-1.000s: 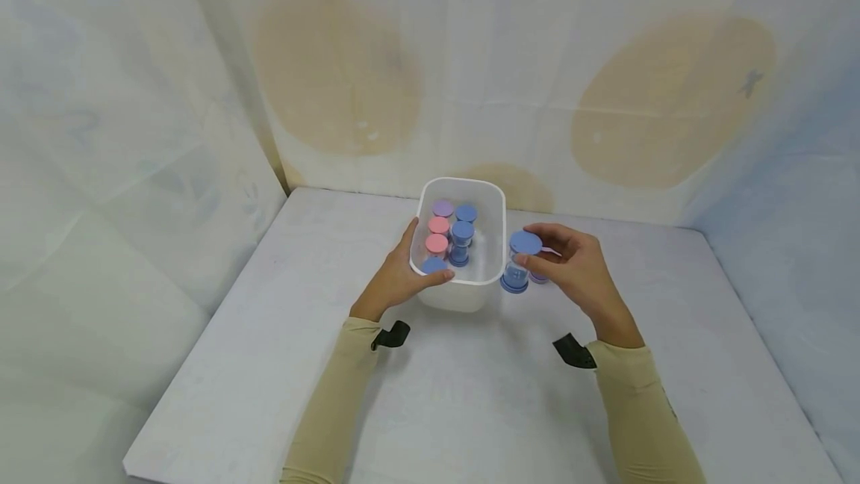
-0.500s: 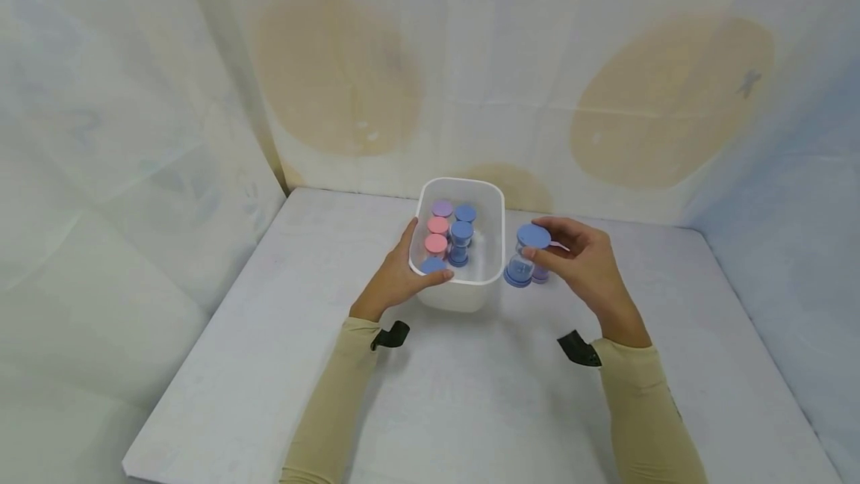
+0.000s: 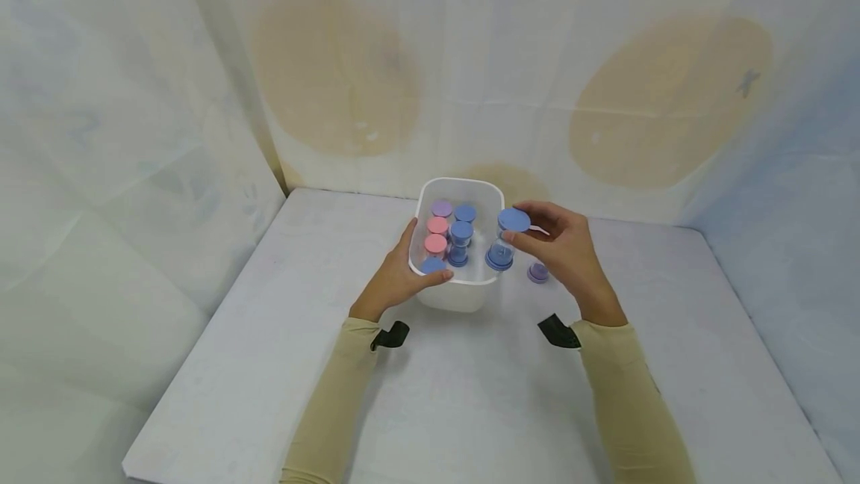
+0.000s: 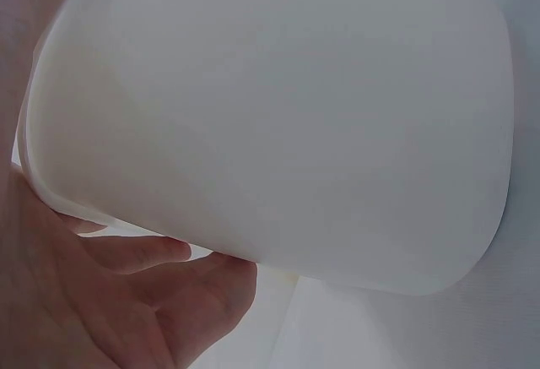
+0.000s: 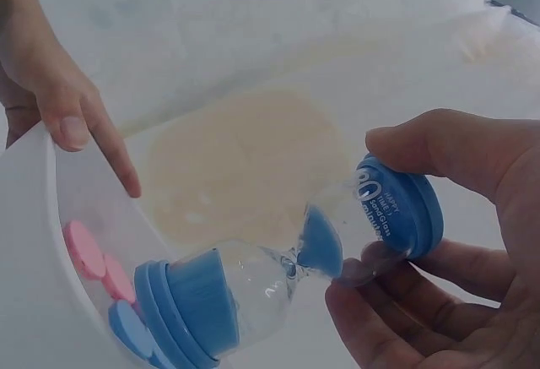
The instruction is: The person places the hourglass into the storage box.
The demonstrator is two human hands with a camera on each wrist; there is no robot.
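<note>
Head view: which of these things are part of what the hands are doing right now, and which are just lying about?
In the job:
- blue sand timer, pinched by the right hand over the bin's right rim
- white bin, gripped by the left hand
- timers in the bin, pink, purple and blue

Lying about:
- purple timer on the table, right of the bin

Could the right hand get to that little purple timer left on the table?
Probably not at once: the right hand grips a blue sand timer over the tub. The purple timer stands uncovered just beneath it.
</note>
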